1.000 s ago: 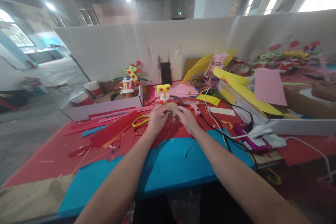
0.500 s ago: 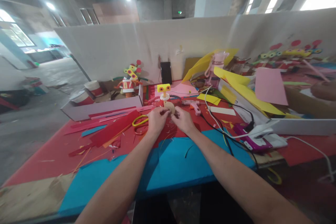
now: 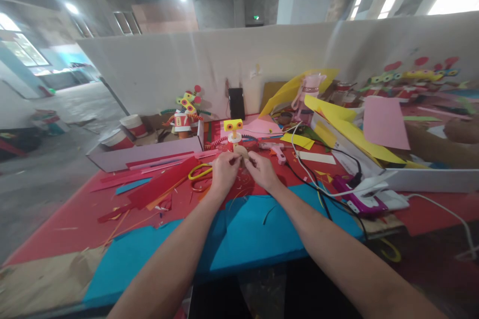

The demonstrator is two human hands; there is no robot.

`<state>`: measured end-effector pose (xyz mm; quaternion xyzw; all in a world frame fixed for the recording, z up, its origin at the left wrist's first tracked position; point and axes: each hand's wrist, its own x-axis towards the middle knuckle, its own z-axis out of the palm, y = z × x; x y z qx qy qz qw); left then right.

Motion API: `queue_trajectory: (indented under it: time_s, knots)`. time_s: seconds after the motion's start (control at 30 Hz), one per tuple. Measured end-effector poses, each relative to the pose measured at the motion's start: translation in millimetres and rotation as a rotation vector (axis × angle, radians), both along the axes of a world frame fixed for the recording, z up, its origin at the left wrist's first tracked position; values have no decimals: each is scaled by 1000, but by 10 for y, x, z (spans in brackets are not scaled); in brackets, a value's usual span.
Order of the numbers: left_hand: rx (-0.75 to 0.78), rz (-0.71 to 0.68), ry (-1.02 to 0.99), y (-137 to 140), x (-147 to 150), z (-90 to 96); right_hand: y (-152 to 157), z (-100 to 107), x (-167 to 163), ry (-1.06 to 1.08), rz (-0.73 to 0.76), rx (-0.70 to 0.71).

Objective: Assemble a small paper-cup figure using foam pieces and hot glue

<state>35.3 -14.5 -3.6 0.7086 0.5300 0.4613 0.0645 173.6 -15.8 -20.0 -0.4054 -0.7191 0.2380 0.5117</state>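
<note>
Between my fingertips is a round tan disc (image 3: 242, 151), apparently cardboard, held upright by its lower edge. My left hand (image 3: 225, 172) pinches its left side and my right hand (image 3: 261, 170) its right side. Just behind the disc stands a paper-cup figure (image 3: 234, 140) with a yellow head, two round eyes and coiled paper arms. Scissors with yellow and orange handles (image 3: 199, 172) lie left of my left hand. A pink glue gun (image 3: 277, 152) rests beyond my right hand. My fingers partly hide the disc.
A white box (image 3: 149, 155) with cups and a finished-looking cup figure (image 3: 184, 118) stands at left. Red paper strips (image 3: 164, 183) lie before it. At right are a purple power strip (image 3: 359, 197), cables, and a box with yellow paper (image 3: 348, 124). A phone (image 3: 237, 103) leans against the partition.
The disc has tilted slightly between my fingers, and both hands stay in nearly the same place. At far right, a pink strip near another person's hand has shifted lower.
</note>
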Motion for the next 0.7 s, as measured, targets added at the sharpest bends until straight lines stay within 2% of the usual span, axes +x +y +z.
queue_trajectory:
  time_s: [0.27,0.37,0.47,0.53,0.6,0.7]
  knots:
    - [141,57,79,40,53,-52,21,-25,-26,34,-26,-25]
    - [43,4,-90,65,18,-42,48,-42,-21,79,-9,-72]
    - [-149,-153,-317,111,-61,-32,68,-57,-14,146,25,-160]
    - [-222,-215,-399,138,-103,-33,75,-64,-12,179,45,-213]
    - [-222,-213,-396,150,-119,-39,76,-66,-11,176,37,-225]
    - [-142,-159,-276,138,-106,-50,63,-58,-14,143,9,-201]
